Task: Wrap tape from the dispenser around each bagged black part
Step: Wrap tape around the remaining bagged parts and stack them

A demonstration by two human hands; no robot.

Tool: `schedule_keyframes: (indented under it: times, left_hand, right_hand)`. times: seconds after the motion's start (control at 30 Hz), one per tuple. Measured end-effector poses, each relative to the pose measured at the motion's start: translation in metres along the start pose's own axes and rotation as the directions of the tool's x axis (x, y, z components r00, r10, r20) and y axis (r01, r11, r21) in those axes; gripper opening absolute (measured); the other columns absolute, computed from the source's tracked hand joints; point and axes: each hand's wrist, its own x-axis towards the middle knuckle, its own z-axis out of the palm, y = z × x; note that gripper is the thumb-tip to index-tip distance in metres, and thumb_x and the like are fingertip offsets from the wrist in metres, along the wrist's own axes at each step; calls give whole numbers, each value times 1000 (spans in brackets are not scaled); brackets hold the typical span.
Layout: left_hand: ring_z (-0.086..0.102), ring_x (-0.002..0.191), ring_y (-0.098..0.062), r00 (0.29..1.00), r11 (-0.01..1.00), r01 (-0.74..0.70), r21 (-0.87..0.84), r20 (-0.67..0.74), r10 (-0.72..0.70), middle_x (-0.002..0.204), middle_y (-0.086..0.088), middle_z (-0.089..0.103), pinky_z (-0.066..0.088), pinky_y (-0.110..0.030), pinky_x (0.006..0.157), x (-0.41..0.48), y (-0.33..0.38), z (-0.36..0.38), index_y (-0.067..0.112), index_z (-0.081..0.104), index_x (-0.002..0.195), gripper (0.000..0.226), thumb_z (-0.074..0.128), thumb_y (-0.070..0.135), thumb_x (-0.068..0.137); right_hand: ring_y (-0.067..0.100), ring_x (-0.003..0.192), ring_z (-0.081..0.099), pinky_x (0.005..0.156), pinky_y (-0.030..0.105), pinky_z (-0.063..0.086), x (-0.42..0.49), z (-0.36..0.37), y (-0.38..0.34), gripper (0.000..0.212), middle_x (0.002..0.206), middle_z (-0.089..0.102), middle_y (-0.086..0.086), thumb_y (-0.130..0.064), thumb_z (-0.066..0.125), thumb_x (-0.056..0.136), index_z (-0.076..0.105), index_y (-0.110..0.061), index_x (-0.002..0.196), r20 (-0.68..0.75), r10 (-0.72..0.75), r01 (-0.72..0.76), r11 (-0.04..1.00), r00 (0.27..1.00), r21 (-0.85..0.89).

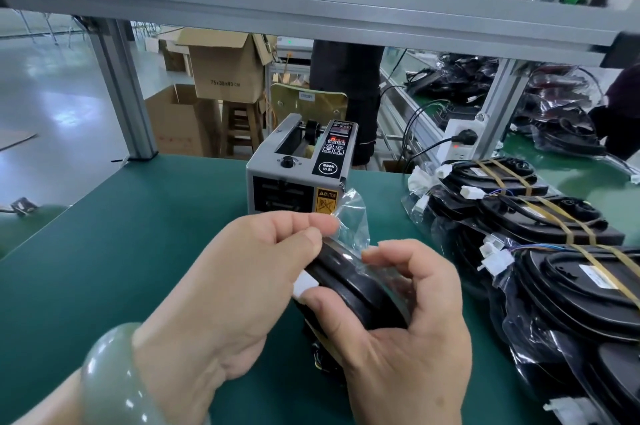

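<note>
A black oval part in a clear plastic bag (349,289) is held above the green mat, just in front of the tape dispenser (298,171). My left hand (242,279) grips its left edge, thumb and fingers curled over the bag's folded top. My right hand (408,317) cups the part from the right and below, fingers curled round it. The loose end of the bag (353,216) sticks up toward the dispenser. A strip of brownish tape (322,338) shows under the part.
Several bagged black parts (540,237) bound with tan tape lie stacked at the right, white connectors sticking out. A power strip (460,140) with cables stands behind them. Aluminium frame posts, cardboard boxes and a standing person lie beyond the green table (121,234).
</note>
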Motion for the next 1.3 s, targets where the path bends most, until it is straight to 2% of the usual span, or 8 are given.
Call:
schedule_keyframes:
  times: [0.37,0.53,0.7,0.8,0.93,1.03,1.17,1.3]
  left_hand:
    - [71,90,-29,987,985,-156,-67,30,158,89,-8,76,49,-55,93,-18,-17,-16,27,76,90,42,73,47,54]
    - [70,80,-20,983,971,-178,159,-19,183,80,8,74,54,-47,86,-19,-16,-14,41,69,90,58,74,62,36]
    - [65,85,3,966,943,-242,229,-29,255,86,19,73,50,-26,88,-14,-12,-18,46,70,90,15,63,51,78]
    - [57,97,17,936,873,-350,340,100,336,104,37,63,41,0,76,-15,-6,-22,62,58,103,37,43,78,73]
    - [60,93,13,942,840,-336,426,129,311,105,37,61,42,-2,70,-2,-11,-31,65,51,107,62,60,84,48]
    - [60,93,11,929,844,-351,406,35,369,99,34,65,41,-10,77,12,-19,-38,61,56,103,57,72,66,48]
    - [67,87,-7,952,944,-293,153,-43,302,97,11,73,50,-29,85,22,-30,-45,44,68,100,57,85,57,48]
    - [69,85,-14,993,987,-119,-105,9,120,102,-5,74,54,-44,86,27,-38,-45,31,72,100,47,69,51,58]
  right_hand:
    - [28,85,68,67,43,55,-7,-8,3,59,92,66,0,-32,86,54,59,-32,106,-38,-215,218,942,976,256]
    - [28,81,69,66,40,54,-12,-3,2,53,88,67,1,-22,84,52,58,-26,98,-43,-238,241,935,970,259]
    - [1,85,66,71,8,49,5,-6,-1,72,97,66,-19,-56,81,46,48,-58,110,176,-76,55,991,981,121]
    - [2,104,60,82,9,46,23,-4,3,87,113,57,-22,-75,77,40,37,-62,116,279,4,-45,989,960,141]
    - [-5,130,41,98,7,35,26,-7,14,99,138,41,-30,-77,72,50,32,-47,136,449,-55,-85,954,892,286]
    - [-11,139,16,109,5,17,21,-19,33,122,145,19,-39,-76,77,43,15,-48,144,558,67,-16,995,827,-96]
    - [-2,104,53,91,16,42,22,-28,40,62,109,58,-29,-41,70,66,44,-48,122,637,172,95,927,752,-363]
    - [3,88,51,78,20,41,39,-39,26,46,92,57,-20,-52,50,66,48,-40,110,680,81,329,830,729,-451]
